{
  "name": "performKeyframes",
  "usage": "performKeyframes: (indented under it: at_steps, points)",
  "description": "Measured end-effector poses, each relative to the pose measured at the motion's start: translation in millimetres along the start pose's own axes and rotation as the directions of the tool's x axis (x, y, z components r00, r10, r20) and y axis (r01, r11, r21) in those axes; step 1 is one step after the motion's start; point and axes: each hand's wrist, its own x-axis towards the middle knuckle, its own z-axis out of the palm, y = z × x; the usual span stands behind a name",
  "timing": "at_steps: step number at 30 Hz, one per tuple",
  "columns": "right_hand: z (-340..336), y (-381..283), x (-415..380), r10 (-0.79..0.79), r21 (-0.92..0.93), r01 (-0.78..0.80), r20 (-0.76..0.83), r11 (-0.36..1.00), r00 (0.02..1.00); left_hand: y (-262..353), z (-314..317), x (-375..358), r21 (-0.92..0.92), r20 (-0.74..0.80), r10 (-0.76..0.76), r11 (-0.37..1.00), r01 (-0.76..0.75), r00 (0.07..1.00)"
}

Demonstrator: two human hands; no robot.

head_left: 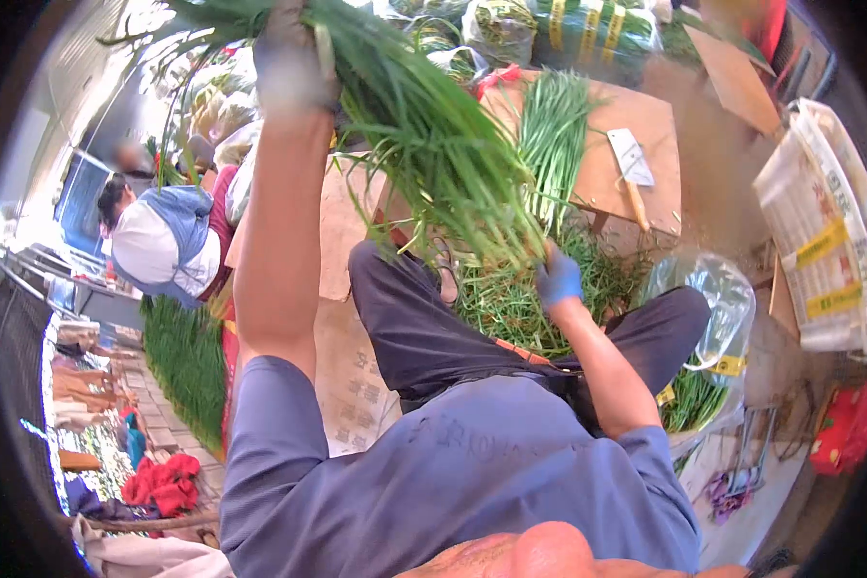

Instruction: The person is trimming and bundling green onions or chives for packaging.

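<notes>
Greens (433,135) in one bunch fill the closed grip of the left hand (292,72), stem ends (515,249) by the right hand (561,277), whose grip I cannot make out from afar, while one cleaver (631,157) and one second bunch (556,125) lie on one table (657,120).

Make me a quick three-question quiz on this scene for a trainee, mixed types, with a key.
1. True or false: the left hand is empty.
2. Which tool lies on the wooden surface, beside the bunch of greens?
3. Choose one. The right hand is gloved in: a) red; b) blue; c) yellow.

Key:
1. False; it holds up a large bundle of long green leaves.
2. A cleaver.
3. b.
</notes>
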Motion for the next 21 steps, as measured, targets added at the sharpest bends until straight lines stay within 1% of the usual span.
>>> performKeyframes:
  at_steps: [1, 2, 3, 4, 5, 6, 7, 8, 9, 11, 12, 13, 15, 16, 17, 18, 19, 20, 21]
  points:
    - [2, 25, -16, 0.089, -0.161, -0.066, 0.138, 0.985, 0.986, 1, 5, 6, -0.038, -0.007, 0.113, 0.993, -0.113, 0.994]
    - [20, 75, -31, 0.116, -0.309, -0.021, 0.294, 0.951, 0.949, 3, 12, 12, -0.074, -0.019, 0.235, 0.969, -0.236, 0.972]
    - [9, 85, -43, 0.143, -0.361, 0.046, 0.479, 0.932, 0.866, 9, 38, -4, -0.026, -0.098, 0.229, 0.972, -0.232, 0.969]
    - [0, 85, -52, 0.189, -0.398, 0.111, 0.64, 0.911, 0.745, 20, 43, -21, -0.062, -0.014, -0.064, 0.996, 0.063, 0.998]
    - [-34, 45, -51, 0.154, -0.446, 0.234, 0.676, 0.864, 0.72, 12, 44, -16, -0.014, -0.012, -0.073, 0.997, 0.072, 0.997]
    - [-78, -22, -55, 0.124, -0.481, 0.354, 0.714, 0.802, 0.689, 4, 46, -10, 0.037, -0.013, -0.084, 0.996, 0.084, 0.996]
    - [-100, -70, -47, 0.013, -0.451, 0.44, 0.709, 0.777, 0.705, 3, 59, -19, 0.18, -0.054, -0.005, 0.984, 0.015, 0.999]
    - [-125, -119, -45, -0.29, -0.419, 0.584, 0.58, 0.695, 0.761, 3, 77, -33, 0.319, -0.08, 0.076, 0.947, -0.046, 0.994]
    - [-141, -152, -37, -0.661, -0.383, 0.741, 0.342, 0.552, 0.668, 3, 90, -41, 0.448, -0.093, 0.156, 0.889, -0.098, 0.983]
    - [-153, -219, -5, -0.767, -0.445, 0.812, 0.34, 0.379, 0.545, -11, 96, -44, 0.546, -0.04, 0.099, 0.836, -0.061, 0.994]
    - [-142, -237, 16, -0.771, -0.586, 0.786, 0.403, 0.197, 0.494, -19, 96, -44, 0.598, -0.014, 0.069, 0.8, -0.047, 0.998]
    - [-132, -246, 39, -0.756, -0.695, 0.719, 0.468, 0.004, 0.457, -23, 100, -42, 0.648, 0.014, 0.036, 0.761, -0.037, 0.999]
    - [-72, -206, 97, -0.905, -0.642, 0.763, 0.278, 0.074, 0.321, -21, 104, -34, 0.753, 0.06, 0.025, 0.655, -0.061, 0.998]
    - [-68, -201, 110, -0.863, -0.622, 0.782, 0.42, -0.048, 0.28, -21, 105, -32, 0.797, 0.08, 0.014, 0.6, -0.073, 0.997]
    - [-64, -187, 111, -0.835, -0.51, 0.856, 0.504, -0.081, 0.221, -4, 116, -41, 0.779, -0.027, -0.115, 0.62, 0.093, 0.993]
    - [-60, -173, 112, -0.797, -0.388, 0.916, 0.582, -0.1, 0.159, -5, 114, -32, 0.723, -0.019, -0.127, 0.683, 0.101, 0.992]
    - [-61, -149, 102, -0.804, -0.172, 0.984, 0.59, -0.035, 0.075, -6, 107, -12, 0.661, -0.013, -0.136, 0.742, 0.11, 0.991]
    - [-66, -133, 82, -0.693, -0.115, 0.968, 0.68, 0.224, 0.241, -6, 100, -2, 0.596, -0.01, -0.145, 0.794, 0.122, 0.989]
    - [-71, -116, 54, -0.532, -0.09, 0.875, 0.763, 0.475, 0.367, 3, 101, -2, 0.455, -0.067, -0.154, 0.875, 0.167, 0.986]
